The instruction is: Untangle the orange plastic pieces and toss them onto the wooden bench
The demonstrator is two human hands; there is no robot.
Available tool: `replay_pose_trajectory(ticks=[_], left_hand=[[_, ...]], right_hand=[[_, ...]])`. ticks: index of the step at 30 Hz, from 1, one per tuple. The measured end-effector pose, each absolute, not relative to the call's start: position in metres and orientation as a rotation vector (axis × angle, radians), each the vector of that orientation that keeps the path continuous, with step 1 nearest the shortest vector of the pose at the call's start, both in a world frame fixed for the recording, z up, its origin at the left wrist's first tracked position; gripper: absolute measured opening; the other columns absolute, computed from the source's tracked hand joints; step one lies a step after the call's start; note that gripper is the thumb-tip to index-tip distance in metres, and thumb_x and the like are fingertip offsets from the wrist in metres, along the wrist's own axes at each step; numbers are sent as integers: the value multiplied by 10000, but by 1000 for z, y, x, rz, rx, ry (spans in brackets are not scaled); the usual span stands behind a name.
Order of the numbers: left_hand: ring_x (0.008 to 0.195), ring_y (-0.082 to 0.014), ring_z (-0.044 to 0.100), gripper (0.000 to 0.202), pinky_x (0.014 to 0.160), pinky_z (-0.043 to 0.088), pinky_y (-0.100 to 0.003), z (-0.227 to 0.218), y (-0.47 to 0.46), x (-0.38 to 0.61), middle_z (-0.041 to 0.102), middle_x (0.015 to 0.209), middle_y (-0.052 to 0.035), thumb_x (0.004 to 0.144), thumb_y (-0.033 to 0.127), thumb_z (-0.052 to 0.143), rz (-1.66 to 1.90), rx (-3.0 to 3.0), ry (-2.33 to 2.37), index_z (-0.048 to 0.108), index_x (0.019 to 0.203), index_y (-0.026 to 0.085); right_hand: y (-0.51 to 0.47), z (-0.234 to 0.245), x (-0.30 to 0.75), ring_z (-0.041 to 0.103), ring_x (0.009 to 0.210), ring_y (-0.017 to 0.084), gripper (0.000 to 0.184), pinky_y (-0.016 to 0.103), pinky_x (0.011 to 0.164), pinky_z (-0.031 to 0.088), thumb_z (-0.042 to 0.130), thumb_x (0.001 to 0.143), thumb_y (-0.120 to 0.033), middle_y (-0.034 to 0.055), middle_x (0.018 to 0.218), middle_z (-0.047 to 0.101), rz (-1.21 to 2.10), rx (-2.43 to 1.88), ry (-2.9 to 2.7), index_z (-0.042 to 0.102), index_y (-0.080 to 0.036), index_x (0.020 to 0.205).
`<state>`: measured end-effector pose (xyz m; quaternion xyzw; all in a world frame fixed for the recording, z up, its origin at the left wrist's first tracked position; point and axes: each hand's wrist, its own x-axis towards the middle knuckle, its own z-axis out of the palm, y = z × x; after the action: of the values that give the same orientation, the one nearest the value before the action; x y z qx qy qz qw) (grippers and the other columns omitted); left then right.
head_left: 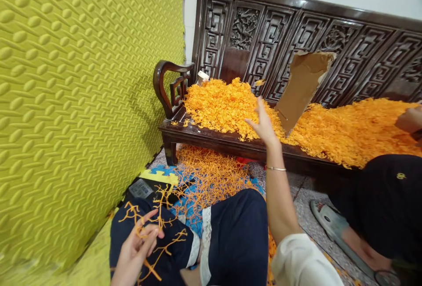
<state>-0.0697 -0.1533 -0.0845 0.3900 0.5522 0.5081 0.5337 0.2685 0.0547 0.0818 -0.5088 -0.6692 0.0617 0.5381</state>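
Note:
My left hand [136, 242] is low over my left knee, fingers closed round an orange branched plastic frame [154, 229] whose twigs spread across my dark trousers. My right hand [262, 121] is raised with its fingers spread and nothing in it. It hovers above the near edge of a big heap of small orange plastic pieces [227, 106] on the dark carved wooden bench [204, 134]. A small orange piece [260, 82] is in the air just above that hand.
A torn cardboard sheet [301, 88] stands in the heap. More orange frames [211, 171] litter the floor and blue mat under the bench. A yellow embossed foam wall [82, 101] is at left. Another person [385, 207] in black sits at right, with a sandalled foot.

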Motion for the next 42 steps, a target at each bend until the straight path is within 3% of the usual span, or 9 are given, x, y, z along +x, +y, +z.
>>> replay_pose_trajectory(ticks=[4, 8, 11, 20, 27, 33, 36, 42], left_hand=[[421, -98, 400, 582, 441, 311, -244, -75, -147, -54, 639, 649, -2, 691, 453, 705, 1235, 935, 1255, 480, 1166, 203], [421, -77, 410, 613, 413, 303, -205, -67, -137, -41, 654, 666, -11, 700, 450, 703, 1245, 917, 1175, 455, 1183, 168], [415, -80, 448, 610, 371, 308, -181, -54, -127, -32, 660, 680, -9, 697, 421, 713, 1261, 906, 1123, 448, 1187, 173], [454, -103, 558, 512, 378, 429, -188, -21, -102, -11, 669, 695, -8, 714, 310, 712, 1344, 956, 975, 482, 1144, 154], [472, -107, 589, 454, 412, 446, -197, -10, -101, -9, 659, 705, -2, 750, 272, 685, 1341, 964, 900, 486, 1140, 153], [702, -148, 657, 384, 577, 518, -227, -1, -92, -14, 692, 902, -77, 797, 209, 630, 1390, 822, 718, 494, 1148, 136], [719, -140, 658, 369, 625, 525, -229, 11, -75, -12, 696, 929, -85, 787, 148, 628, 1363, 808, 620, 509, 1135, 119], [759, -140, 672, 289, 691, 530, -241, 44, -29, 0, 705, 916, -95, 805, 27, 535, 1348, 803, 514, 536, 1088, 86]], right_hand=[[54, 28, 250, 517, 1161, 239, 597, 399, 989, 388, 537, 859, -325, 169, 1396, 399, 346, -1179, -1684, 344, -125, 1387], [19, -24, 219, 642, 955, 186, 468, 339, 854, 506, 570, 837, -310, 128, 1260, 561, 606, -1109, -1722, 495, -191, 1283], [-10, -39, 198, 646, 911, 181, 330, 356, 850, 509, 573, 840, -325, 79, 1098, 655, 853, -1060, -1718, 604, -215, 1149], [-75, -26, 161, 612, 961, 191, 186, 336, 863, 479, 563, 857, -321, 53, 1007, 657, 1031, -934, -1549, 666, -225, 979], [-98, -14, 155, 572, 1012, 195, 138, 344, 900, 443, 594, 842, -243, 51, 1009, 638, 828, -912, -1539, 670, -238, 958], [-104, -12, 162, 512, 1114, 200, 190, 355, 963, 399, 611, 828, -256, 45, 1113, 592, 739, -996, -1437, 647, -262, 1015], [-105, -21, 165, 491, 1160, 220, 234, 360, 957, 410, 616, 819, -297, 57, 1189, 569, 852, -1023, -1393, 638, -254, 1048], [-109, -36, 166, 547, 1092, 236, 202, 379, 937, 422, 678, 748, -321, 77, 1099, 633, 826, -1050, -922, 671, -198, 909]])
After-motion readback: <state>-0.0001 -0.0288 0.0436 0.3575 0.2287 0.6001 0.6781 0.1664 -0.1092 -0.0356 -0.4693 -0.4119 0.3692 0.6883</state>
